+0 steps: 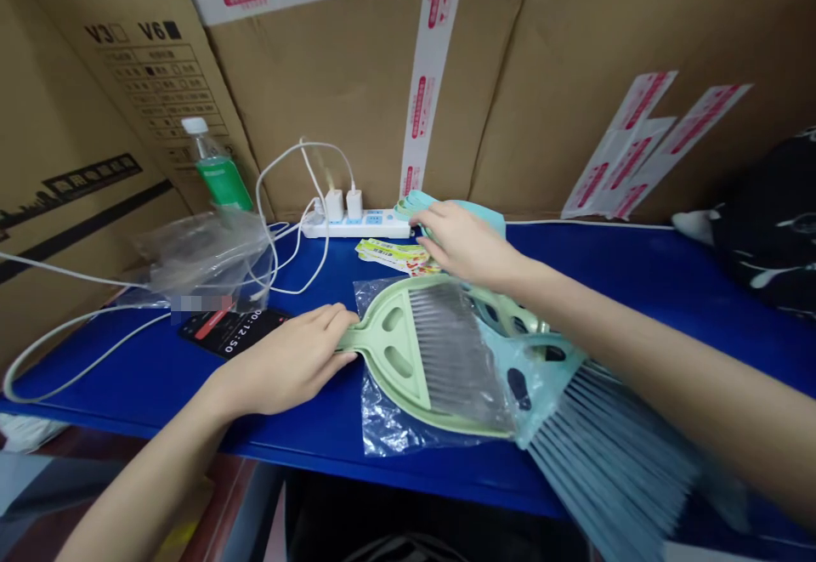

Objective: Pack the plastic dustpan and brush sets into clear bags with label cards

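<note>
My left hand (290, 362) is closed around the handle of a pale green dustpan (395, 349) that lies on a clear plastic bag (388, 426) on the blue table (115, 366). A small brush with grey bristles sits in the pan. A light blue brush (599, 443) with long bristles lies across its right side. My right hand (462, 243) reaches back to a light blue dustpan (475, 209) near the power strip, fingers curled onto it, beside printed paper labels (388, 254).
A white power strip (357, 222) with chargers and cables stands at the back. A phone (233, 330) showing a timer, crumpled clear bags (204, 256) and a green-labelled bottle (217, 167) sit left. Cardboard boxes form the back wall. A dark bag (771, 222) lies right.
</note>
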`<state>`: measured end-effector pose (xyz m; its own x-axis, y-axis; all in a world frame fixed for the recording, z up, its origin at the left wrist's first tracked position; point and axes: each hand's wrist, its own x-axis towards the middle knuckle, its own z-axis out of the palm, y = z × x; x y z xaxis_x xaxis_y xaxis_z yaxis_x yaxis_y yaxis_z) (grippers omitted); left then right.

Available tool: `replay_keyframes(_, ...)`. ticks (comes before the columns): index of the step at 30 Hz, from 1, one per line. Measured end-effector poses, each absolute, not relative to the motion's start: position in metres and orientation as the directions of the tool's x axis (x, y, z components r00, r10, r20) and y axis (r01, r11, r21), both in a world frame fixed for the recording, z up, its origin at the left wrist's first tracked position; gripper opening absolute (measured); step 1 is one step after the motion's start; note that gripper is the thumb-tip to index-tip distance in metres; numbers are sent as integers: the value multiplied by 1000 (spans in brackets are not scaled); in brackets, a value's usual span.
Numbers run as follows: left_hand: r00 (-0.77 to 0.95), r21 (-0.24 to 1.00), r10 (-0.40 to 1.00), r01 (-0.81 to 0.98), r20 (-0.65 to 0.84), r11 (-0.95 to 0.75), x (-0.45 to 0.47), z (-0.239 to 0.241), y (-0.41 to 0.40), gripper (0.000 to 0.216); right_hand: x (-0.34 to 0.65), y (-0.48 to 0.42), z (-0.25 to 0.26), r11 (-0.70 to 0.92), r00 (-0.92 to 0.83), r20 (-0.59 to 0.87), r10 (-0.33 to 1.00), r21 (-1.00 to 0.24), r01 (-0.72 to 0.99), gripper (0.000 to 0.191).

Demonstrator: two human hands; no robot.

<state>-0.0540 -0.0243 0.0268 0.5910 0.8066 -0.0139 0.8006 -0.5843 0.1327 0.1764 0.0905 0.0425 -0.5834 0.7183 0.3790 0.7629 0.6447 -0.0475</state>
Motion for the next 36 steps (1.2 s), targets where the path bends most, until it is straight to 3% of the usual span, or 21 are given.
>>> replay_keyframes(3, 568, 135, 823, 816, -8, -562, -55, 27, -24, 26, 206, 28, 31, 632, -624, 446, 642, 152, 759, 31)
replay_keyframes(6, 550, 150, 835, 827, -13, -542, -55, 30, -24, 28, 237, -16, 6, 511, -558, 464, 688, 235, 827, 33)
replay_keyframes(14, 537, 184, 842, 834, -56, -520, -55, 36, -21, 29, 263, -11, -20, 448, -437, 513, 739, 111, 887, 38)
replay_keyframes(22, 541, 163, 839, 835, -64, -526, -57, 35, -20, 27, 293, -2, 19, 390, -243, 422, 874, -308, 868, 38)
replay_keyframes(23, 542, 165, 838, 834, -66, -527, -57, 35, -20, 27, 301, 4, 23, 396, -236, 447, 863, -308, 865, 41)
replay_keyframes(28, 545, 189, 837, 828, -49, -528, -57, 35, -20, 29, 322, 36, 19, 469, -385, 300, 873, -297, 831, 48)
replay_keyframes(33, 543, 204, 838, 827, -47, -524, -57, 35, -20, 28, 320, 38, 14, 402, -302, 335, 893, -290, 868, 42)
replay_keyframes(36, 540, 203, 840, 829, -52, -520, -57, 34, -19, 29, 321, 32, 14, 295, -221, 284, 933, -251, 922, 40)
